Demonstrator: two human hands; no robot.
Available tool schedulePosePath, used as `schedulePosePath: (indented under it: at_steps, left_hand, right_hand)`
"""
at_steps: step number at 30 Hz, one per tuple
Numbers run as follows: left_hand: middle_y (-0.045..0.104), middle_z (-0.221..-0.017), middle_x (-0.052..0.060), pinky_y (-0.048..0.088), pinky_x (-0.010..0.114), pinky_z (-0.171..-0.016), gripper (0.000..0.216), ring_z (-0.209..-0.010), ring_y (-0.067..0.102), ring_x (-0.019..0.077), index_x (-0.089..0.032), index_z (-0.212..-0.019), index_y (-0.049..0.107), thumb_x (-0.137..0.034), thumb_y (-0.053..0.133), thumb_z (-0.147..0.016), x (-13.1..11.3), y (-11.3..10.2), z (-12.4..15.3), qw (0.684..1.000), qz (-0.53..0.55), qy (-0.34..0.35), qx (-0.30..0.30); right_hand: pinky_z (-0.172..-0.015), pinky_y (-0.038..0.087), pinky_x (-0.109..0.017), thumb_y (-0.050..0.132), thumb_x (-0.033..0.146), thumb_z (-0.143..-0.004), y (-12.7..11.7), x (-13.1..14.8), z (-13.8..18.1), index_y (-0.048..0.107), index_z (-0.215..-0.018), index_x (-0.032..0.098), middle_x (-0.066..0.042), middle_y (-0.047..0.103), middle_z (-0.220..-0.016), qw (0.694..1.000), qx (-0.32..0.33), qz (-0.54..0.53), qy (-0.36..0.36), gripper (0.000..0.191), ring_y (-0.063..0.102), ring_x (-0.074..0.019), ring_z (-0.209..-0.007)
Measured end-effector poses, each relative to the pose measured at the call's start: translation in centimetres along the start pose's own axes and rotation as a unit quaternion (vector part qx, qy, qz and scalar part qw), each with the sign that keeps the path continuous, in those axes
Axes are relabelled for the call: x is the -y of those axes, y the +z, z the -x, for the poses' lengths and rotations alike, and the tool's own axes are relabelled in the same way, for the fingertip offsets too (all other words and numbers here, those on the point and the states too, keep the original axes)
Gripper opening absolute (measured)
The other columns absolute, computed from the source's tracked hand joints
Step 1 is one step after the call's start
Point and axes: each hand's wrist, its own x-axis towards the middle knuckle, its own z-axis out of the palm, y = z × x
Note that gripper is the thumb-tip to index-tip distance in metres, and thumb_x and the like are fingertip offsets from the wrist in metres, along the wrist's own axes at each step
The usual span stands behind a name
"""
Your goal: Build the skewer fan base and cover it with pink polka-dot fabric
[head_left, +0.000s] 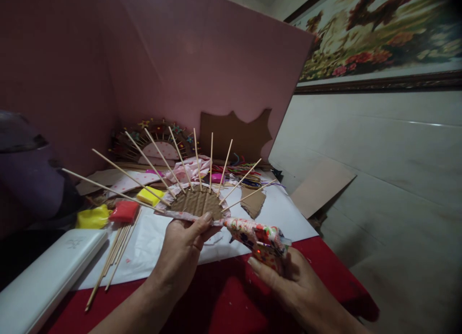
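My left hand [182, 247] pinches the lower edge of a half-round piece of corrugated cardboard [198, 202], thumb on top. Several thin wooden skewers [151, 166] fan out from its rim. A patterned cloth strip runs along its straight edge. My right hand [285, 278] is closed round a glue gun [260, 237] covered in flowered paper, its nozzle touching the cardboard's lower right corner. Both are held above a white sheet [151, 237] on a red table [224, 295].
Loose skewers [113, 254], red [123, 211] and yellow [149, 195] blocks and a yellow lump [92, 217] lie at the left. A white box [43, 276] sits at the near left. A finished fan-shaped piece [155, 144], cardboard scraps and a pink board stand behind.
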Motion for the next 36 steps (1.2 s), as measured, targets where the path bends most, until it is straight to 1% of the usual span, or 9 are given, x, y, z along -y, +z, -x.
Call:
schedulePosePath:
  at_steps: [3,6,8,11,14,22,25,31,36]
  left_hand:
    - [0.060,-0.069,0.002,0.053,0.031,-0.071,0.011,-0.067,0.060,0.0133,-0.010,-0.068,0.058,-0.018,0.065,-0.069,0.1,-0.1,0.0,1.000,-0.006,-0.006,-0.003]
    - [0.061,-0.070,0.002,0.052,0.033,-0.074,0.011,-0.070,0.061,0.0149,-0.010,-0.069,0.057,-0.018,0.065,-0.069,0.3,-0.3,0.0,1.000,-0.003,-0.007,0.003]
    - [0.061,-0.070,0.003,0.052,0.033,-0.074,0.011,-0.070,0.061,0.0152,-0.010,-0.068,0.057,-0.018,0.064,-0.070,0.3,-0.3,0.0,1.000,-0.003,-0.011,0.005]
    - [0.062,-0.070,0.003,0.053,0.031,-0.072,0.010,-0.068,0.061,0.0145,-0.010,-0.070,0.059,-0.018,0.065,-0.069,0.2,-0.3,0.0,1.000,-0.004,-0.015,0.011]
    - [0.062,-0.069,0.003,0.053,0.031,-0.071,0.010,-0.068,0.061,0.0143,-0.010,-0.068,0.060,-0.018,0.066,-0.068,0.1,-0.3,0.0,1.000,0.002,-0.012,0.011]
    - [0.062,-0.065,0.002,0.053,0.028,-0.069,0.014,-0.066,0.061,0.0131,-0.010,-0.059,0.060,-0.020,0.068,-0.066,-0.1,0.0,0.1,1.000,-0.006,-0.004,0.004]
    - [0.063,-0.066,0.004,0.052,0.028,-0.069,0.015,-0.067,0.061,0.0139,-0.009,-0.060,0.061,-0.021,0.067,-0.066,-0.1,0.1,0.2,1.000,-0.013,-0.005,0.001]
    - [0.064,-0.067,0.005,0.052,0.030,-0.070,0.015,-0.068,0.061,0.0155,-0.009,-0.059,0.062,-0.022,0.068,-0.066,0.1,0.0,0.2,1.000,-0.014,0.000,0.001]
    - [0.064,-0.066,0.004,0.052,0.030,-0.069,0.012,-0.066,0.061,0.0145,-0.010,-0.064,0.062,-0.020,0.068,-0.066,0.2,0.0,0.2,1.000,-0.006,-0.005,-0.002]
  right_hand:
    - [-0.087,0.046,-0.034,0.055,0.033,-0.082,-0.3,0.1,0.1,0.058,-0.115,0.022,-0.007,0.067,-0.103,1.000,-0.020,-0.002,0.024,0.036,0.058,-0.0246,-0.102]
    - [-0.093,0.041,-0.035,0.057,0.035,-0.080,-0.7,0.6,0.2,0.059,-0.113,0.022,-0.007,0.063,-0.112,0.998,-0.052,0.007,0.024,0.036,0.054,-0.0252,-0.107]
    - [-0.093,0.041,-0.035,0.058,0.036,-0.080,-0.7,0.8,0.1,0.059,-0.114,0.022,-0.007,0.063,-0.112,0.998,-0.066,0.005,0.025,0.037,0.055,-0.0253,-0.106]
    - [-0.082,0.048,-0.032,0.058,0.038,-0.079,-0.5,0.7,0.0,0.060,-0.110,0.020,-0.006,0.067,-0.096,0.998,-0.050,-0.004,0.043,0.036,0.059,-0.0243,-0.096]
    - [-0.068,0.051,-0.027,0.058,0.039,-0.078,-0.4,0.3,0.0,0.065,-0.097,0.018,-0.004,0.067,-0.077,0.998,-0.026,0.015,0.062,0.029,0.062,-0.0213,-0.079]
    - [-0.060,0.050,-0.027,0.056,0.037,-0.078,-0.2,-0.3,-0.1,0.068,-0.078,0.020,-0.001,0.062,-0.058,0.998,-0.018,0.033,0.042,0.021,0.060,-0.0192,-0.062]
    - [-0.058,0.049,-0.027,0.057,0.037,-0.078,-0.1,-0.5,-0.2,0.068,-0.079,0.020,-0.001,0.062,-0.058,0.998,-0.025,0.033,0.039,0.020,0.060,-0.0193,-0.063]
    - [-0.056,0.048,-0.024,0.057,0.039,-0.079,-0.3,-0.9,0.1,0.066,-0.087,0.020,-0.002,0.066,-0.070,0.996,-0.047,0.025,0.065,0.023,0.060,-0.0177,-0.066]
    - [-0.060,0.049,-0.026,0.056,0.039,-0.079,-0.2,-0.7,-0.1,0.066,-0.088,0.018,-0.002,0.064,-0.067,0.997,-0.028,0.035,0.055,0.025,0.060,-0.0191,-0.068]
